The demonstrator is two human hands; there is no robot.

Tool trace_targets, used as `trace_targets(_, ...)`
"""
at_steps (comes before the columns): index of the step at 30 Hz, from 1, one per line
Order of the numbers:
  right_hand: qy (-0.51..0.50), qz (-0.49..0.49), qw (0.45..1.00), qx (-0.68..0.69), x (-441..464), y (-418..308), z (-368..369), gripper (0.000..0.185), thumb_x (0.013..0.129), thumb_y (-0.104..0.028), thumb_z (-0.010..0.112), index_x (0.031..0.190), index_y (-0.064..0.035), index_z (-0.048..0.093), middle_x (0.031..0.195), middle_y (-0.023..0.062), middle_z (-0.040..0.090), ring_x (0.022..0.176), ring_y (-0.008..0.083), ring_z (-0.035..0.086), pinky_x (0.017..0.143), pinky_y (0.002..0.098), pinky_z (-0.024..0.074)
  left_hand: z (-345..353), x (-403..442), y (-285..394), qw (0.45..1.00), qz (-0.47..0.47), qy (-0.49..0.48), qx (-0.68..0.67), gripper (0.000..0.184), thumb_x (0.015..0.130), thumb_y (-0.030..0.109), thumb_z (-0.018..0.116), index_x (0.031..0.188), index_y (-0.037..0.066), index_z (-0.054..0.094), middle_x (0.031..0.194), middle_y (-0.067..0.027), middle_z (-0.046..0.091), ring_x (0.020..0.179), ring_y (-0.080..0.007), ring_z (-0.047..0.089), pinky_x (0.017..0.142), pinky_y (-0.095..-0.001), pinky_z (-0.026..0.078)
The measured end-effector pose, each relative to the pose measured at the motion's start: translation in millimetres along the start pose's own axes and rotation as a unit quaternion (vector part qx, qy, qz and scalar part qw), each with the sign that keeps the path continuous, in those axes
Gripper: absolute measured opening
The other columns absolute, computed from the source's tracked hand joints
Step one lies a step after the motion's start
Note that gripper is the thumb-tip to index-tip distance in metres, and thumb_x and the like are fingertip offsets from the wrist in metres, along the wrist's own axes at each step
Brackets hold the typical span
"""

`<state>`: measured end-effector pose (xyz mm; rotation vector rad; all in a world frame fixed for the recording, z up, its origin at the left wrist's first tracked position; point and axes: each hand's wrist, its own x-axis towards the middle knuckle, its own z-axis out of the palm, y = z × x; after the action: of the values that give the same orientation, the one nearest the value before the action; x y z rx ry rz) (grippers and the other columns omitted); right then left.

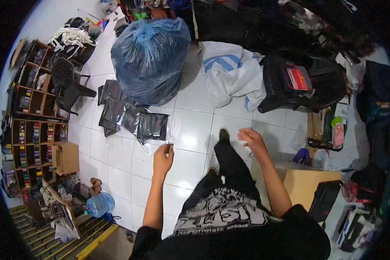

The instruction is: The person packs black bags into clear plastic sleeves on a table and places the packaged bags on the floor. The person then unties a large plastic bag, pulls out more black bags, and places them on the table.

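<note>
My left hand (164,159) is closed, its fingers pinching the edge of a clear plastic bag (153,126) with a dark folded item inside. Several similar dark packets (113,112) lie overlapping on the white floor just behind it. My right hand (252,141) hangs in the air at the right of my foot, fingers loosely bent and apart, with nothing visible in it. Beyond the packets stands a large, full blue translucent plastic bag (151,65), gathered at the top.
White sacking (234,78) with blue stripes lies ahead, beside a black chair (329,82) bearing a red-labelled bag. Thread shelves (34,134), another black chair (67,84), a cardboard box (66,158) and a water jug (100,205) stand left. A brown carton (307,186) is close on my right.
</note>
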<state>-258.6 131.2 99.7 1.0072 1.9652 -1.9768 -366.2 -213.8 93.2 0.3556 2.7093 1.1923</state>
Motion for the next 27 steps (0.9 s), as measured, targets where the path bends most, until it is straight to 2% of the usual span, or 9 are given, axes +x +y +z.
trace_targets(3, -0.077, -0.031, 0.997, -0.006, 85.0, -10.6, 14.6, 0.039, 0.087, -0.031, 0.06, 0.115, -0.0042, 0.056, 0.099, 0.0075, 0.063, 0.091, 0.0158, 0.06, 0.07, 0.029, 0.0492, 12.5, 80.8, 4.7, 0.998, 0.042, -0.018, 0.03, 0.02, 0.084, 0.008, 0.057, 0.102, 0.0, 0.061, 0.088, -0.018, 0.065, 0.074, -0.0271, 0.066, 0.063, -0.0319, 0.052)
trace_targets(6, -0.148, -0.042, 0.987, -0.043, 162.9, -57.6, 46.2, 0.044, 0.086, -0.033, 0.062, 0.117, -0.0038, 0.054, 0.103, 0.0102, 0.062, 0.093, 0.0172, 0.06, 0.072, 0.0298, 0.0498, 2.8, 169.5, 2.8, 0.997, 0.043, 0.009, 0.068, 0.022, 0.084, 0.009, 0.057, 0.104, 0.001, 0.061, 0.092, -0.0178, 0.065, 0.077, -0.0265, 0.066, 0.066, -0.0329, 0.051)
trace_targets(11, -0.071, -0.179, 0.969, -0.158, 303.4, -160.0, 136.6, 0.077, 0.074, -0.039, 0.075, 0.131, -0.0008, 0.041, 0.119, 0.0211, 0.055, 0.108, 0.0283, 0.056, 0.09, 0.0357, 0.0459, -35.1, 326.1, -61.3, 0.996, 0.007, 0.073, 0.04, 0.032, 0.082, 0.016, 0.062, 0.11, 0.0, 0.059, 0.101, -0.0175, 0.064, 0.088, -0.0267, 0.064, 0.077, -0.0351, 0.049)
trace_targets(16, 0.087, -0.414, 0.87, -0.255, 457.4, -282.9, 246.2, 0.116, 0.057, -0.047, 0.083, 0.144, -0.0055, 0.018, 0.139, 0.025, 0.029, 0.129, 0.0393, 0.028, 0.106, 0.0459, 0.0251, -74.5, 475.2, -138.5, 0.973, -0.061, 0.198, 0.098, 0.073, 0.072, 0.026, 0.074, 0.129, -0.003, 0.038, 0.127, -0.0294, 0.039, 0.119, -0.0402, 0.04, 0.099, -0.0422, 0.034)
trace_targets(18, 0.084, -0.411, 0.867, -0.269, 512.3, -334.7, 299.0, 0.124, 0.05, -0.051, 0.084, 0.145, -0.0081, 0.017, 0.142, 0.0245, 0.024, 0.131, 0.0433, 0.02, 0.107, 0.0508, 0.0197, -73.4, 528.0, -174.5, 0.959, -0.093, 0.26, 0.063, 0.105, 0.062, 0.033, 0.082, 0.137, -0.006, 0.021, 0.137, -0.0344, 0.023, 0.127, -0.0467, 0.027, 0.106, -0.0466, 0.025)
trace_targets(21, 0.052, -0.321, 0.854, -0.406, 563.2, -383.1, 369.5, 0.131, 0.044, -0.054, 0.085, 0.147, -0.0195, 0.011, 0.144, 0.0236, 0.019, 0.131, 0.0471, 0.016, 0.104, 0.0536, 0.0236, -73.8, 562.8, -171.0, 0.956, -0.071, 0.254, 0.129, 0.11, 0.061, 0.037, 0.083, 0.139, -0.005, 0.017, 0.138, -0.0344, 0.02, 0.128, -0.047, 0.025, 0.107, -0.0488, 0.024)
trace_targets(25, 0.059, -0.325, 0.817, -0.473, 617.7, -385.6, 421.0, 0.118, 0.053, -0.044, 0.083, 0.145, -0.0191, 0.014, 0.135, 0.024, 0.033, 0.125, 0.0453, 0.03, 0.097, 0.0552, 0.035, -68.5, 604.4, -194.6, 0.972, -0.09, 0.16, 0.144, 0.116, 0.057, 0.041, 0.083, 0.143, 0.003, 0.015, 0.142, -0.029, 0.02, 0.128, -0.046, 0.027, 0.106, -0.0498, 0.026)
trace_targets(26, 0.047, -0.31, 0.818, -0.483, 628.6, -382.5, 424.6, 0.11, 0.057, -0.039, 0.082, 0.143, -0.018, 0.018, 0.131, 0.0235, 0.037, 0.123, 0.0444, 0.035, 0.094, 0.0554, 0.0376, -67.5, 606.8, -173.1, 0.947, -0.203, 0.13, 0.21, 0.112, 0.057, 0.044, 0.082, 0.142, 0.005, 0.019, 0.139, -0.0262, 0.027, 0.125, -0.0436, 0.031, 0.102, -0.0506, 0.03)
trace_targets(27, 0.035, -0.291, 0.819, -0.492, 636.7, -377.0, 425.6, 0.102, 0.061, -0.034, 0.08, 0.142, -0.017, 0.022, 0.128, 0.023, 0.042, 0.12, 0.0435, 0.04, 0.092, 0.0556, 0.0402, -68.1, 608.8, -178.0, 0.949, -0.19, 0.138, 0.208, 0.109, 0.059, 0.044, 0.082, 0.14, 0.005, 0.021, 0.137, -0.0258, 0.03, 0.123, -0.043, 0.034, 0.1, -0.0511, 0.032)
